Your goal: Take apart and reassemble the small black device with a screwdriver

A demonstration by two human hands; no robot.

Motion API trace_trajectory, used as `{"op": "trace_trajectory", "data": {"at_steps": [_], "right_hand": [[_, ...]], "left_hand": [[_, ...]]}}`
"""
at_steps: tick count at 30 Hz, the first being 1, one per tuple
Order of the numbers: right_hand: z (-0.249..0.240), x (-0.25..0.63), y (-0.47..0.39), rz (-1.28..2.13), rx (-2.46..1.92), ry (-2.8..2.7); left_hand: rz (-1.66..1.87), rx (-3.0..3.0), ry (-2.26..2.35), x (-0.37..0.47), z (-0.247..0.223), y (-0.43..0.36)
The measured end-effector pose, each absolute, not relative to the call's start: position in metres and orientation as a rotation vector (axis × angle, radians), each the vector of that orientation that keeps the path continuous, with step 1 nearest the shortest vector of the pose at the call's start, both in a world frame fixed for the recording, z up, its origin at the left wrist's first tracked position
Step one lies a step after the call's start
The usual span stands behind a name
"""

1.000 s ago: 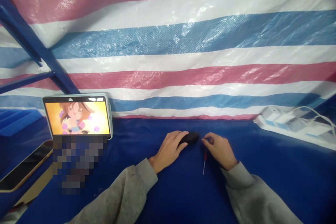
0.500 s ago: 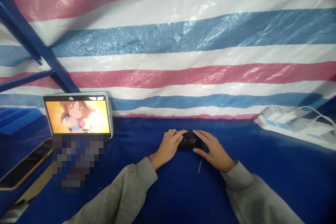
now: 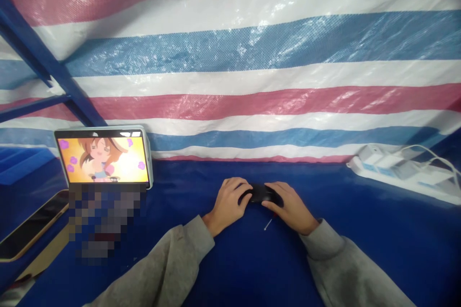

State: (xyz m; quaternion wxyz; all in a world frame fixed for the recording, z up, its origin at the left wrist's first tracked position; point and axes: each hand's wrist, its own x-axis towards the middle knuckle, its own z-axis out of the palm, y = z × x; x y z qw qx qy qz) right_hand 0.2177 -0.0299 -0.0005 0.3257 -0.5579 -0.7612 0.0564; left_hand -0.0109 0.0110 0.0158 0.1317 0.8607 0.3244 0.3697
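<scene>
Between my two hands is a small, rounded black object, apparently a computer mouse (image 3: 261,194), low over the blue tabletop. My left hand (image 3: 232,202) grips its left end, thumb at the near side and fingers over the far side. Around the right end my right hand (image 3: 290,205) is closed in the same way. A thin metal shaft with a bit of red at its upper end, like a small screwdriver (image 3: 268,224), sticks out below my right thumb. Its handle is mostly hidden, and I cannot tell whether it lies on the table or is held.
A tablet (image 3: 104,158) playing a cartoon stands at the left, with a phone (image 3: 34,225) in front. Behind them are a blue bin (image 3: 27,165) and a blue metal frame (image 3: 54,67). A white power strip (image 3: 406,175) with plugged-in chargers lies right. Striped sheeting (image 3: 252,105) hangs behind.
My left thumb has come down to the near side of the mouse. The thin shaft now points further left. Both hands stay around the mouse.
</scene>
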Motion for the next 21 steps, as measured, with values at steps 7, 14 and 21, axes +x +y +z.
{"op": "trace_trajectory", "data": {"at_steps": [7, 14, 21], "right_hand": [[0.0014, 0.2159, -0.0304, 0.179, -1.471, -1.983], [0.0019, 0.2156, -0.0314, 0.234, -1.501, -1.978], [-0.0002, 0.2163, -0.0305, 0.226, -1.505, -1.98]], "left_hand": [[1.074, 2.529, 0.92, -0.01, 0.0089, 0.0161], [1.163, 2.51, 0.89, -0.0111, 0.0071, 0.0157], [1.199, 2.474, 0.908, -0.0103, 0.01, 0.0137]]}}
